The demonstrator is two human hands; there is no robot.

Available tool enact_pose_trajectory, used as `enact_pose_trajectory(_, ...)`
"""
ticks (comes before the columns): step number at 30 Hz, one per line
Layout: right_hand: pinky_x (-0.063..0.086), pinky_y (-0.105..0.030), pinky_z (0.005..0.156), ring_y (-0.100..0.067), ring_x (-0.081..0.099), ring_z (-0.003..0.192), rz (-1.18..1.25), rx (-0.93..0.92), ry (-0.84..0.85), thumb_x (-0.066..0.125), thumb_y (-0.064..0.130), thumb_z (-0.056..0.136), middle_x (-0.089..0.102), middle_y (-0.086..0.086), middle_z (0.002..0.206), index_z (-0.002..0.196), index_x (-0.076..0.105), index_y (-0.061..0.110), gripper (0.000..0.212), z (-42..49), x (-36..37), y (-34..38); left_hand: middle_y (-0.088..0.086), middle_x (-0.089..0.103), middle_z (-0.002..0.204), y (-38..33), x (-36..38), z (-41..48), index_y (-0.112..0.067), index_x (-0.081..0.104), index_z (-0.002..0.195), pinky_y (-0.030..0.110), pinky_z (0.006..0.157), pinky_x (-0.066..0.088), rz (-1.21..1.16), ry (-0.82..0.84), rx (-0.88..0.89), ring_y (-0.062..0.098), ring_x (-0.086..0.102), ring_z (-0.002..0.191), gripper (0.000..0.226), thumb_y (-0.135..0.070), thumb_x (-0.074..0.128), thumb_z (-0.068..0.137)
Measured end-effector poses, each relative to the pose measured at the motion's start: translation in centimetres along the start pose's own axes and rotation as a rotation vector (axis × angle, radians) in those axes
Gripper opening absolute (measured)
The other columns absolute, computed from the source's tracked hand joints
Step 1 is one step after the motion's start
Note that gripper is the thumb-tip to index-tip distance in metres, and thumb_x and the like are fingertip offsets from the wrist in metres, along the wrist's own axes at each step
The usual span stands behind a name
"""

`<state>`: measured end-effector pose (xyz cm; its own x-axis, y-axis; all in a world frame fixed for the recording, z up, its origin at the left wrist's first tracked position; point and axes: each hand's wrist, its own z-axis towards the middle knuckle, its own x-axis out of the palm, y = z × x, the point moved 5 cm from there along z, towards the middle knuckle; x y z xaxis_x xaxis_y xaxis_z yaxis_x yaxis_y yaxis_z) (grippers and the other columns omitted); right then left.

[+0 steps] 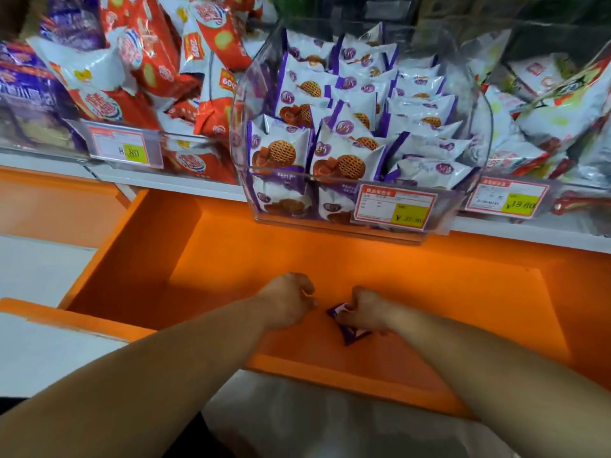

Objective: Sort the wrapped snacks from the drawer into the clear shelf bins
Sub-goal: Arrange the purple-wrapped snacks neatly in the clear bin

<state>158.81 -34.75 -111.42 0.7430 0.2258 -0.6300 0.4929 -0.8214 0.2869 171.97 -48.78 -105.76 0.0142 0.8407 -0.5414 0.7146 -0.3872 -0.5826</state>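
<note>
The purple wrapped snack (352, 337) is pinched at its upper edge by the right hand (367, 312), low in the middle of the frame. It seems to lie on the floor of the orange drawer (330, 368), and the edge is probably chosen because the packet lies flat. The left hand (287, 300) is placed just beside it with curled fingers; whether something is held inside cannot be told. Above, in the centre, the clear bin (239, 133) is filled with similar purple-and-white packets (281, 153), so it is judged to be the destination.
</note>
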Motion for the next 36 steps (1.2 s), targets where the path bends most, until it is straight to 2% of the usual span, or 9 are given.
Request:
enact_pose_trajectory(4, 0.047, -0.032, 0.091, -0.029, 0.056, 0.126, -0.025, 0.007, -0.011, 0.078, 0.051, 0.084, 0.053, -0.009, 0.145, 0.149, 0.038, 0.014, 0.085, 2.0, 2.3, -1.2, 0.005, 0.07, 0.106, 0.0, 1.0, -0.6, -0.025, 0.06, 0.125, 0.034, 0.067, 0.061, -0.117, 0.0, -0.018, 0.023, 0.074, 0.089, 0.027, -0.027, 0.064, 0.099)
enact_pose_trajectory(8, 0.051, -0.034, 0.087, -0.026, 0.06, 0.115, -0.016, -0.035, -0.024, 0.079, 0.039, 0.085, 0.059, -0.009, 0.132, 0.135, 0.045, 0.019, 0.064, 1.8, 2.8, -1.0, 0.005, 0.07, 0.109, -0.4, 1.4, -1.8, -0.021, 0.06, 0.129, 0.036, 0.071, 0.061, -0.2, -0.006, -0.022, 0.022, 0.073, 0.093, 0.03, -0.023, 0.065, 0.099)
enact_pose_trajectory(13, 0.056, -0.034, 0.066, -0.019, 0.066, 0.085, 0.43, -0.076, -0.089, 0.078, 0.038, 0.084, 0.064, -0.003, 0.107, 0.122, 0.055, 0.032, 0.045, -2.9, 0.0, 0.8, 0.005, 0.072, 0.105, -2.1, -0.4, -3.8, -0.016, 0.064, 0.126, 0.037, 0.074, 0.061, -0.193, -0.073, 0.047, 0.022, 0.074, 0.089, 0.03, -0.028, 0.066, 0.099)
enact_pose_trajectory(16, 0.058, -0.029, 0.067, -0.018, 0.069, 0.088, 0.558, -0.162, -0.093, 0.084, 0.037, 0.079, 0.063, 0.002, 0.108, 0.126, 0.056, 0.03, 0.055, -8.1, -2.1, 2.1, 0.009, 0.072, 0.108, -4.3, -1.8, -6.1, -0.014, 0.066, 0.118, 0.045, 0.078, 0.062, -0.249, -0.032, 0.088, 0.026, 0.076, 0.089, 0.028, -0.035, 0.062, 0.101)
enact_pose_trajectory(19, 0.06, -0.044, 0.081, -0.023, 0.072, 0.091, 0.589, -0.26, -0.17, 0.089, 0.032, 0.069, 0.074, -0.005, 0.099, 0.105, 0.071, 0.026, 0.041, -13.7, -4.8, 3.3, 0.017, 0.073, 0.108, -6.5, -3.6, -9.6, -0.013, 0.065, 0.119, 0.044, 0.077, 0.061, -0.34, 0.066, 0.125, 0.028, 0.075, 0.085, 0.029, -0.035, 0.063, 0.1)
enact_pose_trajectory(24, 0.056, -0.035, 0.069, -0.021, 0.069, 0.081, 0.564, -0.449, -0.339, 0.096, 0.015, 0.066, 0.071, -0.002, 0.099, 0.106, 0.067, 0.031, 0.052, -22.9, -10.0, 7.1, 0.013, 0.075, 0.102, -9.5, -7.8, -15.6, -0.014, 0.07, 0.117, 0.038, 0.077, 0.06, -0.388, 0.244, 0.344, 0.027, 0.072, 0.089, 0.025, -0.027, 0.069, 0.096)
enact_pose_trajectory(29, 0.061, -0.039, 0.073, -0.031, 0.073, 0.084, 0.806, -0.529, -0.381, 0.091, 0.025, 0.072, 0.076, -0.011, 0.096, 0.116, 0.07, 0.023, 0.049, -28.2, -14.2, 9.4, 0.013, 0.075, 0.103, -12.2, -12.9, -19.7, -0.009, 0.07, 0.11, 0.037, 0.078, 0.061, -0.415, 0.124, 0.551, 0.027, 0.072, 0.091, 0.014, -0.014, 0.065, 0.098)
enact_pose_trajectory(32, 0.057, -0.04, 0.07, -0.025, 0.069, 0.078, 0.907, -0.553, -0.415, 0.079, 0.013, 0.086, 0.078, -0.01, 0.087, 0.11, 0.072, 0.01, 0.025, -28.4, -15.6, 10.2, 0.005, 0.073, 0.089, -13.4, -14.6, -20.7, -0.009, 0.068, 0.099, 0.039, 0.083, 0.061, -0.407, 0.075, 0.597, 0.018, 0.068, 0.084, 0.007, -0.016, 0.066, 0.098)
enact_pose_trajectory(36, 0.057, -0.054, 0.087, -0.04, 0.072, 0.099, 0.85, -0.576, -0.473, 0.083, 0.025, 0.085, 0.076, -0.021, 0.101, 0.106, 0.074, 0.002, 0.032, -27.6, -17.3, 11.6, -0.009, 0.056, 0.064, -15.0, -16.1, -20.9, -0.014, 0.068, 0.108, 0.021, 0.056, 0.048, -0.341, -0.023, 0.618, 0.007, 0.053, 0.06, 0.025, -0.031, 0.073, 0.091)
